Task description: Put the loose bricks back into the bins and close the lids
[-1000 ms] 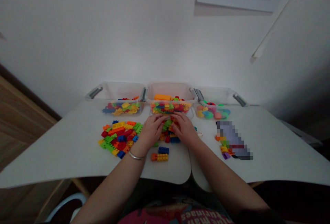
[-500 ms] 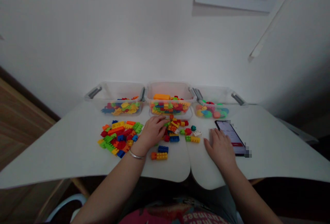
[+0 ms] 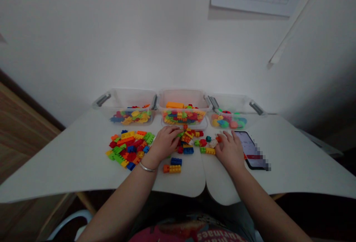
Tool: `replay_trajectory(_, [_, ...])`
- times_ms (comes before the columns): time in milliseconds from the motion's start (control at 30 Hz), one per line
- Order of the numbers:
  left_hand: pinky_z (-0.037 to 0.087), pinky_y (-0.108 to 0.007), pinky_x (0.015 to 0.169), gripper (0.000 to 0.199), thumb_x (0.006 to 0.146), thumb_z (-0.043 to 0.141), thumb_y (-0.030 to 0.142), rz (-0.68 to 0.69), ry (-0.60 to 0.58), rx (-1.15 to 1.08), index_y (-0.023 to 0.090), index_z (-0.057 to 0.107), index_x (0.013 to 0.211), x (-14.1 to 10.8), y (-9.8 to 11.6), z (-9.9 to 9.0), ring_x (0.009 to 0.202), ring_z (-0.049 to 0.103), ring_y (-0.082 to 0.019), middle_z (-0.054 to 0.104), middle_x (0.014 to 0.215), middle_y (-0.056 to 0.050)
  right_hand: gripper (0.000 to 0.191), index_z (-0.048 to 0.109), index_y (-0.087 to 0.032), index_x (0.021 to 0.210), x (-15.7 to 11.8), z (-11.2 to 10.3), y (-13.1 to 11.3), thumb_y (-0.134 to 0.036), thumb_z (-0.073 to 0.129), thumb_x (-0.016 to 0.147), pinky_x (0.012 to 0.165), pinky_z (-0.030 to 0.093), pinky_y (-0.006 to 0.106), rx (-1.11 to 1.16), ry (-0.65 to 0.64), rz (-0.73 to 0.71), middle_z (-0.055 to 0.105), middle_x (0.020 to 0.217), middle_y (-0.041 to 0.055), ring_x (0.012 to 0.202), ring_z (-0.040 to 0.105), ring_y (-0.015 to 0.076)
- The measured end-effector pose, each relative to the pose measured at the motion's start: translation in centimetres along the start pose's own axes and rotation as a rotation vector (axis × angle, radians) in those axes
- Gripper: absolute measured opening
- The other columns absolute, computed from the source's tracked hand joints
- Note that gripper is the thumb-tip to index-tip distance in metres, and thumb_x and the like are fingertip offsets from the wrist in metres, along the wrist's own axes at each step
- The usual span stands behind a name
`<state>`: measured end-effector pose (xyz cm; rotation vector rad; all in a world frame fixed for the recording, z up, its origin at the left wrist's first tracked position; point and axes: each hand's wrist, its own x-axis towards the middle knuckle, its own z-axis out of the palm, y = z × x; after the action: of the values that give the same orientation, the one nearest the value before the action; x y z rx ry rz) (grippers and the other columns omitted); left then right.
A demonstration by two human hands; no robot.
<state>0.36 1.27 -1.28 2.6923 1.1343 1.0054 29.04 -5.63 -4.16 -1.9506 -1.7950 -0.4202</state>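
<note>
My left hand, with a silver bangle at the wrist, rests with outstretched fingers at the left side of a small heap of toy building bricks. Its fingertips touch the heap near a green brick. My right hand lies palm down with its fingers apart, left of the phone. Beside its thumb are a white brick and an orange brick. A green and yellow pair of bricks lies just left of this hand. Nothing shows gripped in either hand.
A larger pile of mixed bricks covers the table's left part. Blue and orange-yellow bricks lie nearer me. Three clear bins, left, middle and right, stand along the wall with toy pieces inside.
My right hand has moved left and slightly forward from the phone's edge to the loose bricks. An orange brick now shows by its thumb. My left hand has stayed in place.
</note>
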Motion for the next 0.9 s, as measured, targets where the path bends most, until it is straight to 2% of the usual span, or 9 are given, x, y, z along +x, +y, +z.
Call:
replay_trajectory(67, [0.052, -0.047, 0.099, 0.036, 0.09, 0.053, 0.015, 0.0, -0.011, 0.002, 0.021, 0.068, 0.122, 0.0, 0.1, -0.1, 0.111, 0.059, -0.025, 0.067, 0.12, -0.01, 0.046, 0.066, -0.006, 0.124, -1.1, -0.1, 0.5, -0.033, 0.05, 0.091, 0.112, 0.036, 0.057, -0.041, -0.005, 0.028, 0.061, 0.135, 0.0213, 0.139, 0.04, 0.0393])
replay_trajectory(167, [0.051, -0.046, 0.101, 0.036, 0.09, 0.053, 0.015, 0.01, -0.011, -0.003, 0.022, 0.067, 0.122, 0.1, 0.2, -0.1, 0.112, 0.059, -0.025, 0.067, 0.12, -0.009, 0.053, 0.06, -0.002, 0.131, -2.1, 0.5, 1.2, -0.038, 0.043, 0.095, 0.114, 0.037, 0.052, -0.008, -0.037, 0.011, 0.059, 0.137, 0.0231, 0.138, 0.043, 0.0367])
replay_trajectory(300, [0.051, -0.046, 0.101, 0.036, 0.09, 0.053, 0.016, 0.006, -0.007, -0.015, 0.022, 0.067, 0.123, 0.0, 0.2, -0.1, 0.113, 0.059, -0.024, 0.067, 0.12, -0.01, 0.053, 0.057, -0.004, 0.133, -1.5, 1.4, 0.9, -0.038, 0.039, 0.097, 0.113, 0.037, 0.053, 0.089, -0.07, -0.045, 0.059, 0.138, 0.0219, 0.138, 0.045, 0.0344])
replay_trajectory(400, [0.05, -0.046, 0.102, 0.037, 0.09, 0.053, 0.015, -0.001, -0.006, -0.02, 0.022, 0.067, 0.124, 0.0, 0.2, -0.1, 0.113, 0.059, -0.024, 0.067, 0.12, -0.01, 0.05, 0.058, -0.008, 0.133, -0.8, 1.1, 0.3, -0.036, 0.038, 0.098, 0.114, 0.035, 0.056, 0.116, -0.076, -0.077, 0.06, 0.138, 0.0187, 0.139, 0.044, 0.0341])
replay_trajectory(533, [0.051, -0.046, 0.101, 0.037, 0.089, 0.054, 0.014, 0.001, -0.017, -0.008, 0.021, 0.067, 0.122, 0.0, 0.2, -0.2, 0.111, 0.059, -0.025, 0.067, 0.119, -0.01, 0.05, 0.059, -0.01, 0.133, -1.3, -0.1, 0.6, -0.039, 0.039, 0.098, 0.116, 0.026, 0.061, 0.003, 0.0, 0.004, 0.059, 0.141, 0.017, 0.143, 0.037, 0.0375])
replay_trajectory(667, [0.051, -0.046, 0.102, 0.035, 0.09, 0.053, 0.015, 0.002, -0.017, -0.008, 0.019, 0.067, 0.122, 0.0, 0.2, -0.1, 0.112, 0.059, -0.025, 0.067, 0.119, -0.01, 0.052, 0.057, -0.008, 0.133, -2.0, 0.1, 1.4, -0.039, 0.037, 0.097, 0.113, 0.033, 0.059, 0.023, -0.028, 0.081, 0.06, 0.138, 0.0192, 0.138, 0.043, 0.0375])
replay_trajectory(833, [0.051, -0.046, 0.102, 0.035, 0.09, 0.052, 0.015, -0.002, -0.02, -0.03, 0.019, 0.067, 0.122, 0.0, 0.2, -0.1, 0.112, 0.06, -0.025, 0.067, 0.12, -0.011, 0.055, 0.055, -0.006, 0.135, -0.7, 1.1, 0.7, -0.041, 0.043, 0.094, 0.112, 0.038, 0.052, 0.228, -0.073, -0.045, 0.059, 0.138, 0.0197, 0.139, 0.044, 0.0336])
replay_trajectory(900, [0.051, -0.046, 0.101, 0.036, 0.09, 0.053, 0.015, -0.008, -0.025, -0.029, 0.019, 0.067, 0.122, 0.0, 0.3, -0.2, 0.112, 0.06, -0.025, 0.068, 0.12, -0.011, 0.055, 0.055, -0.009, 0.136, -0.2, 1.2, 0.1, -0.042, 0.046, 0.092, 0.112, 0.038, 0.052, 0.263, -0.078, -0.084, 0.059, 0.139, 0.0183, 0.14, 0.042, 0.0332])
